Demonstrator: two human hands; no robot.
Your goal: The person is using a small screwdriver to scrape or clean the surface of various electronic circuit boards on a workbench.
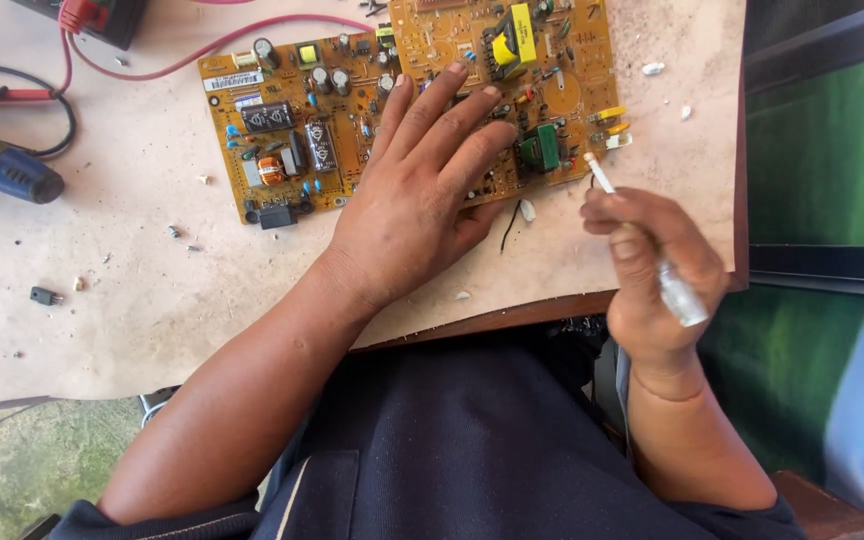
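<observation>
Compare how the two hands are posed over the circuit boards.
The left hand lies flat, fingers spread, pressing on the yellow circuit boards; the right hand is curled and raised beside them. The left hand holds nothing; the right hand grips a thin white tool. Both are bare.

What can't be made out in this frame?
Head view only:
- Board parts under the left hand: covered by palm and fingers.
- Circuit board: top cut by the frame edge.
- White tool in the right hand: middle hidden by fingers, kind unclear.
- Black box: cut by the top edge.
- Table crumbs: too small to identify.
</observation>
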